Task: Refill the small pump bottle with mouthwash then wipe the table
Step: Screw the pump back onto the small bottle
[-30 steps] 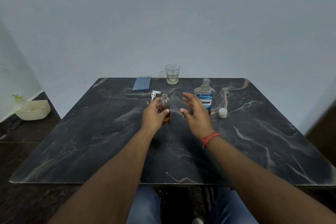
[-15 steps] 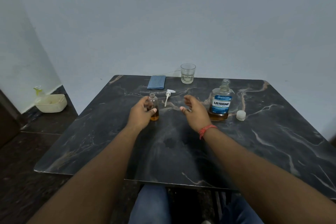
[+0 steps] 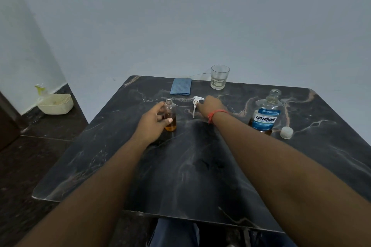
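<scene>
The small clear bottle (image 3: pixel 170 115) stands upright and uncapped on the dark marble table (image 3: pixel 190 166), with amber liquid in its lower part. My left hand (image 3: pixel 153 121) grips it from the left, thumb across its front. The white pump head (image 3: pixel 195 104) lies on the table just right of it. My right hand (image 3: pixel 209 105) reaches onto the pump head, fingers at its top; whether they have closed on it is hidden. The open Listerine bottle (image 3: pixel 265 114) stands at the right, its white cap (image 3: pixel 286 132) beside it.
A folded blue cloth (image 3: pixel 181 86) and an empty drinking glass (image 3: pixel 219 76) sit at the table's far edge. On the floor at the left is a cream basket (image 3: pixel 56 103) with a spray bottle (image 3: pixel 41 89) behind it. A wall runs close behind the table.
My right hand has moved forward and left, from hovering open near the Listerine bottle to the pump head. My left hand stays on the small bottle. The view has shifted left.
</scene>
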Available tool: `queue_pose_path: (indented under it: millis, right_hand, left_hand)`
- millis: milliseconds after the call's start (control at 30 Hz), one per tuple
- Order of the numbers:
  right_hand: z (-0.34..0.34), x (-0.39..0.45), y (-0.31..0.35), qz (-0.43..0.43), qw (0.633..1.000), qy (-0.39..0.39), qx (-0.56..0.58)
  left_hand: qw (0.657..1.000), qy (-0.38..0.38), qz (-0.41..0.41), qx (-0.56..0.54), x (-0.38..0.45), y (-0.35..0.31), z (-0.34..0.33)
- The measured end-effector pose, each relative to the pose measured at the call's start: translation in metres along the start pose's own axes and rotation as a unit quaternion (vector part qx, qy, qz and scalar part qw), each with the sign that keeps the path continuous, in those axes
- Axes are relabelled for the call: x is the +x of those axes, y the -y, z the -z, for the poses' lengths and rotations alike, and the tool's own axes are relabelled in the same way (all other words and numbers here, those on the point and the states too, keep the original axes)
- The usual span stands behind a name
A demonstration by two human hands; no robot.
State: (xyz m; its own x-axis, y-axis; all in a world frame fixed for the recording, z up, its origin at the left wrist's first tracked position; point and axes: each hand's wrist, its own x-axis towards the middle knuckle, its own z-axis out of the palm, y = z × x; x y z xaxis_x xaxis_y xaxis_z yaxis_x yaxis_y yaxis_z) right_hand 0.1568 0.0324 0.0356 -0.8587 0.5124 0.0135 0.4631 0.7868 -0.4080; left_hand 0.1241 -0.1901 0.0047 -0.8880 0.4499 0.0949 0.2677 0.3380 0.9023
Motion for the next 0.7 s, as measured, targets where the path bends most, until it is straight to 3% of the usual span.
queue_pose_path:
  millis: [433,700]
  right_hand:
    - [-0.03,0.044,0.034,-0.042,0.999,-0.015,-0.008]
    - [-0.014,0.034,0.029,-0.046,0.985,-0.026,0.163]
  left_hand:
    - [1.0,-0.01,-0.029,0.005,0.005,0.01,-0.001]
    - [1.0,-0.012,-0.021,0.003,0.005,0.009,0.0]
